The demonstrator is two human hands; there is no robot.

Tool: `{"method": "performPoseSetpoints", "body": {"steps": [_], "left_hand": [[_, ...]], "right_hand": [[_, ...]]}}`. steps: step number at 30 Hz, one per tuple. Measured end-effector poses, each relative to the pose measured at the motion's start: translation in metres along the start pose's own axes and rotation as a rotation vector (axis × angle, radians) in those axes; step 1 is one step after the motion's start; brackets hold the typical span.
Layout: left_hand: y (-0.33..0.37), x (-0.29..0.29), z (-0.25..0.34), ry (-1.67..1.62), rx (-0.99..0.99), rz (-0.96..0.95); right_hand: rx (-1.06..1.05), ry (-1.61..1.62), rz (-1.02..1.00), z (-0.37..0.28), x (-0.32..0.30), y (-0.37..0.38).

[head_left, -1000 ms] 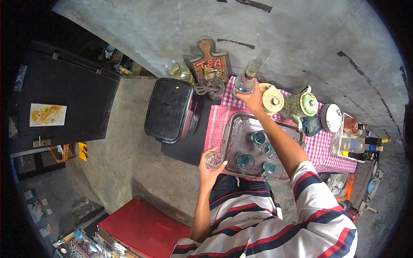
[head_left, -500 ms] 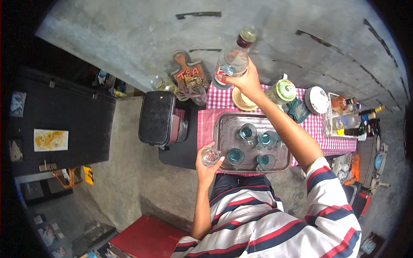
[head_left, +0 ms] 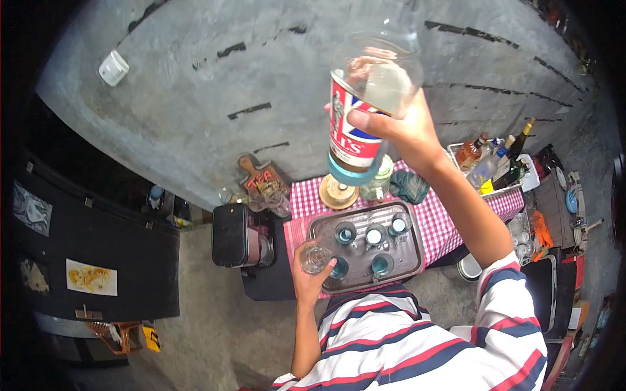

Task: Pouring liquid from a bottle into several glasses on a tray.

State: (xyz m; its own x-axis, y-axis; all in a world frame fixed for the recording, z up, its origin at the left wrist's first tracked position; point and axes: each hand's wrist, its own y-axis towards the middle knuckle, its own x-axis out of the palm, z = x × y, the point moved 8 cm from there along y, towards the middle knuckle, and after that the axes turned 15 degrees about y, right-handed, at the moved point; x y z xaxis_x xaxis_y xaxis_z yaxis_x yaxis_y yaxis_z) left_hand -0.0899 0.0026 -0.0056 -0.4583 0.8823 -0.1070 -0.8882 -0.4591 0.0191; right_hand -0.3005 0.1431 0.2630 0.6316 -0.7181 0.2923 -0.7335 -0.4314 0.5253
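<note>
- The clear glass bottle (head_left: pixel 363 104) is nearest to the camera, aloft above the table and well apart from the tray; it leans slightly, neck toward the upper edge, with a red, white and blue label and a bluish base.
- The right hand (head_left: pixel 412 133) is clamped on the bottle: the thumb lies across the label, and the other fingers show through the glass, wrapped around the far side.
- A striped shirt (head_left: pixel 417 348) in white, red and navy covers the person's body and right upper arm.
- The left hand (head_left: pixel 308 281) is curled around a small clear glass (head_left: pixel 315 259), thumb against its right side, at the left edge of the tray; I cannot tell whether the glass touches the rim.
- The brown-grey tray (head_left: pixel 407 253) bears five bluish glass mugs (head_left: pixel 382 264).
- Under the tray spreads a pink-and-white checked cloth (head_left: pixel 443 212), and left of it sits a black box-shaped appliance (head_left: pixel 231 238).
- Behind the tray stand a cream lidded pot (head_left: pixel 338 195) and a green pot (head_left: pixel 377 187) partly hidden by the bottle, with a dark green cloth (head_left: pixel 411 186) just beside.
- Farther right, a white rack (head_left: pixel 503 192) holds several bottles.
- A paddle-shaped wooden board (head_left: pixel 259 179) leans near the grey wall (head_left: pixel 215 78).
</note>
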Motion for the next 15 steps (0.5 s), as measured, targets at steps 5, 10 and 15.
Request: {"method": "performPoseSetpoints", "body": {"steps": [5,10,15], "left_hand": [[0.001,0.022,0.024,-0.001,0.054,-0.096],[0.002,0.029,0.063,-0.015,0.086,-0.14],[0.008,0.014,0.116,0.028,0.178,-0.121]], "right_hand": [[-0.046,-0.022,-0.014,-0.075,-0.007,-0.012],[-0.055,-0.079,-0.016,-0.121,-0.013,-0.023],[-0.004,-0.098,0.003,-0.145,-0.015,-0.031]]}}
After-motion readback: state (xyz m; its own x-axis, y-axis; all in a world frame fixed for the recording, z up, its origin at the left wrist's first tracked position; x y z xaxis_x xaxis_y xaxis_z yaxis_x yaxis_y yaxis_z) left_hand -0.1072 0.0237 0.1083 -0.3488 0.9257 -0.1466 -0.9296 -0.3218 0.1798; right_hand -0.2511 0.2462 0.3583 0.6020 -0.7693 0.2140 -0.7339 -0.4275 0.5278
